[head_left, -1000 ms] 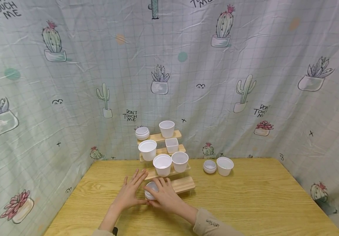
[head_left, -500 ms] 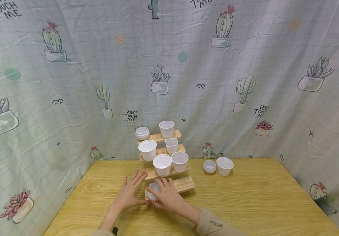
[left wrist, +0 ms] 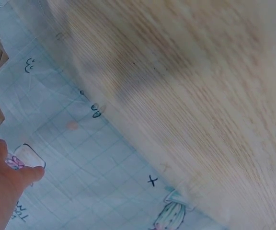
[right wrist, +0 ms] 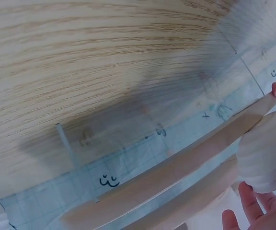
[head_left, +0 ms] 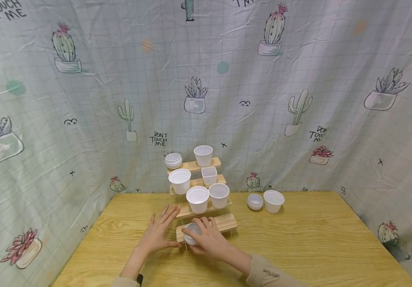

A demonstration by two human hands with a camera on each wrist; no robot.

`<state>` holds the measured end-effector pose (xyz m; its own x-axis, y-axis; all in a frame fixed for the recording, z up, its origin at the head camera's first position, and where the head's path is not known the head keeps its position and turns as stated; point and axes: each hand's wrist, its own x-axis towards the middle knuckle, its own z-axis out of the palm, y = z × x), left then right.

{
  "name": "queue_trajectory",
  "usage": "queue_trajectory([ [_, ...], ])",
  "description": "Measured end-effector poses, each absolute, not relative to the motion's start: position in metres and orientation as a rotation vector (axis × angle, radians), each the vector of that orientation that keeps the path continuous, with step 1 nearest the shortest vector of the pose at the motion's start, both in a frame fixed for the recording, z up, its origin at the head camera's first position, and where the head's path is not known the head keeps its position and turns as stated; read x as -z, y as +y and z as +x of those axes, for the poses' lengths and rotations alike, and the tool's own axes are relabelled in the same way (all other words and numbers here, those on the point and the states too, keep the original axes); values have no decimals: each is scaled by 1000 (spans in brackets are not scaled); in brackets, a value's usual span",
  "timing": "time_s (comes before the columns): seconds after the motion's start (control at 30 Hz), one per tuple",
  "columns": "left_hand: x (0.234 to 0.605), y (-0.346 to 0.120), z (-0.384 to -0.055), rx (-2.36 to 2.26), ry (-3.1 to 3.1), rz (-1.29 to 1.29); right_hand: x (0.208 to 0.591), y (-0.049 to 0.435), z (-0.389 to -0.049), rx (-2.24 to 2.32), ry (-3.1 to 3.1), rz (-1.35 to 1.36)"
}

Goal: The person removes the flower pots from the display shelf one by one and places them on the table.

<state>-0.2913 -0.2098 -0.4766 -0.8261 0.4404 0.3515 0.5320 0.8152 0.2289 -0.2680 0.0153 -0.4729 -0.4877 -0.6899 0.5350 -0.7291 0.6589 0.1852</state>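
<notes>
A small round white pot [head_left: 194,227] stands on the lowest plank of a stepped wooden rack [head_left: 226,222], near its left end. My right hand [head_left: 211,241] grips this pot from the right, with a finger across its front. In the right wrist view, the fingertips [right wrist: 249,201] touch the ribbed side of the pot [right wrist: 265,155]. My left hand [head_left: 156,234] is spread at the rack's left side, fingers straight toward the second plank from the bottom and thumb at the lowest plank's end. Part of that hand [left wrist: 8,184] shows in the left wrist view.
Several white pots occupy the upper planks, among them a square pot [head_left: 209,175] and a wide round pot [head_left: 180,181]. To the rack's right, a small rounded pot [head_left: 255,202] and a larger tapered pot [head_left: 273,201] stand on the wooden table [head_left: 310,239]. A cactus-print curtain [head_left: 227,91] hangs behind.
My right hand has shifted the small round pot rightward along the lowest plank, uncovering the plank's left end. My left hand has stayed at the rack's left side.
</notes>
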Motion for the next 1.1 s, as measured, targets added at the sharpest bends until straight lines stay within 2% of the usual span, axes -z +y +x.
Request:
queue_trajectory([
  [1.1,476,-208,-290,422,-2694,-745,474,69,-247,-171,-2281,1088],
])
